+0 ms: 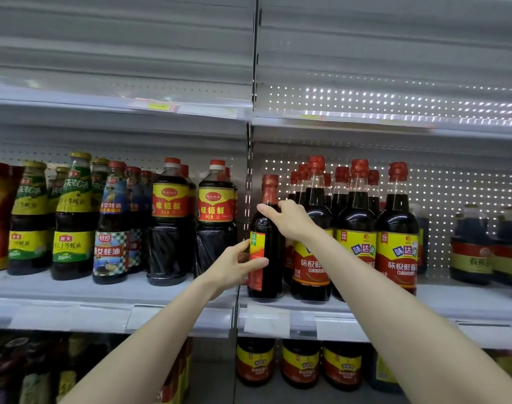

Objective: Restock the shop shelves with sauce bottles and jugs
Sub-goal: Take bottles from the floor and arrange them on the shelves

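On bottle [273, 246] shoulder, right hand [287, 219] curled.

Dark bottle [268, 243] with red cap and red-yellow label, green-yellow labelled bottles [71, 220], grey shelf [103, 290]

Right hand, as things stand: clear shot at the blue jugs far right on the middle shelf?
Probably yes, once freed. The right hand grips the red-capped bottle together with the left hand; the blue jugs stand on the open shelf, nothing before them.
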Tool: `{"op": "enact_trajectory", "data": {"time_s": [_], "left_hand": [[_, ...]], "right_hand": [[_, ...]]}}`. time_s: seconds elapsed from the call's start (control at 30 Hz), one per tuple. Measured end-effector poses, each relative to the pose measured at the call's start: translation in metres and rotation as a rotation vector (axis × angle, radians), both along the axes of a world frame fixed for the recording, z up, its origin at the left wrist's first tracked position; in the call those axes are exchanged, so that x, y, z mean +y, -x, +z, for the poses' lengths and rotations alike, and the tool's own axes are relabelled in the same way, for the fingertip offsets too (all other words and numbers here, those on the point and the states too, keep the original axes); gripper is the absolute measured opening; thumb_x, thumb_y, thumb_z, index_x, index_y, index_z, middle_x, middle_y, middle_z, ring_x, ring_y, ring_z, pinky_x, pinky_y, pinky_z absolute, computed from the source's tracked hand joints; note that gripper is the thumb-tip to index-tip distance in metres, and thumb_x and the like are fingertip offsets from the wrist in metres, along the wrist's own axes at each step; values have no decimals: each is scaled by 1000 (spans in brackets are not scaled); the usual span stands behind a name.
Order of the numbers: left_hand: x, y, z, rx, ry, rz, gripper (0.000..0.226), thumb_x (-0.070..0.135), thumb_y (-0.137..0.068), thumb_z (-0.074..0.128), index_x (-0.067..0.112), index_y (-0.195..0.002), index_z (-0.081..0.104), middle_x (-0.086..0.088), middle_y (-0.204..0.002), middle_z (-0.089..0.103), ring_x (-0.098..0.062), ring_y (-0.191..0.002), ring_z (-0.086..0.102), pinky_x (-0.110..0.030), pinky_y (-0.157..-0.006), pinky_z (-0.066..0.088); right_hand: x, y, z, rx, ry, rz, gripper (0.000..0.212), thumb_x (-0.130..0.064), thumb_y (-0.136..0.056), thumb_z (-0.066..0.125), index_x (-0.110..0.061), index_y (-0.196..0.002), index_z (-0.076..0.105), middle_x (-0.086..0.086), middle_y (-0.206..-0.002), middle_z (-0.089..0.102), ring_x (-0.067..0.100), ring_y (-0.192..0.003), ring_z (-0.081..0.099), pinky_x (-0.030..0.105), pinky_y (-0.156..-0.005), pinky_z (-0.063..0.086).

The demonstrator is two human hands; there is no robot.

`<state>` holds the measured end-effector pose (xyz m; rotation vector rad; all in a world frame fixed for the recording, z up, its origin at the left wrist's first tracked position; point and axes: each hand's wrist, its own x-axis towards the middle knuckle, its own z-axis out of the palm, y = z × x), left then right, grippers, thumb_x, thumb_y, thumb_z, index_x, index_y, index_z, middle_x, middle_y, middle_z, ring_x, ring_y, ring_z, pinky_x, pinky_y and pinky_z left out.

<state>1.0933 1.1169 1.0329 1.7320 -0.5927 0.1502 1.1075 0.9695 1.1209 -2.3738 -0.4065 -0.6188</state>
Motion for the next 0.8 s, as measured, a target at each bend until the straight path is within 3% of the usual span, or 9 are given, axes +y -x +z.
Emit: {"op": "enact_trajectory", "data": {"time_s": [0.13, 0.23, 0.3, 0.37, 0.43, 0.53, 0.67, 0.8], "left_hand": [[-1, 1, 0, 11, 0, 5, 24, 19, -93, 61, 26, -116, 58, 3, -97, 67, -5, -81, 67, -24, -66, 54], [-2, 4, -1, 2, 0, 24, 22, 22, -93, 60, 35, -111, 57, 5, -102, 67, -6, -89, 66, -22, -68, 54], [-3, 5, -4, 9, 13, 39, 21, 29, -94, 59, 44, -108, 55, 7, -107, 67, -7, -98, 65, -26, -78, 54], [-3, 6, -6, 46, 80, 40, 25, 39, -95, 54, 42, -119, 55, 7, -113, 68, -11, -106, 64, -35, -92, 51], [-4, 6, -5, 84, 142, 52, 34, 46, -97, 44, 37, -129, 51, 8, -116, 65, -12, -107, 62, -34, -93, 49], [-9, 10, 2, 151, 207, 41, 29, 50, -100, 31, 39, -110, 57, 9, -108, 61, -8, -99, 59, -27, -78, 47], [-16, 14, 2, 199, 249, 54, 30, 51, -101, 27, 40, -92, 54, 8, -95, 62, -11, -93, 59, -35, -87, 46], [-16, 14, 2, 202, 222, 79, 37, 54, -99, 28, 33, -108, 57, 8, -103, 62, -10, -98, 59, -36, -92, 47]], "right_hand": [[0, 4, -1, 45, 12, -3, 54, -53, -99, 33, -3, -112, 51, 10, -100, 55, 23, -86, 56, 26, -60, 42], [-2, 8, -10, 84, -96, 33, 65, -55, -99, 28, -3, -134, 45, -3, -92, 50, 20, -97, 51, 34, -83, 46], [-5, 16, -23, 82, -234, 69, 63, -54, -99, 29, -10, -143, 40, 0, -113, 54, 19, -113, 48, 37, -98, 41], [-6, 26, -43, 89, -374, 110, 62, -52, -99, 32, -16, -149, 31, 2, -148, 39, 20, -135, 37, 45, -110, 35], [-6, 36, -66, 107, -450, 139, 63, -53, -99, 33, -20, -151, 23, -1, -157, 27, 20, -142, 29, 49, -113, 32], [0, 48, -91, 118, -506, 151, 62, -52, -99, 34, -24, -153, 18, -2, -158, 25, 18, -143, 27, 48, -114, 31], [9, 58, -107, 100, -503, 138, 59, -47, -101, 32, -24, -153, 17, -2, -158, 21, 15, -145, 22, 39, -117, 24], [12, 59, -106, 136, -529, 140, 59, -48, -102, 30, -24, -154, 15, -2, -159, 19, 16, -145, 20, 38, -118, 23]]}}
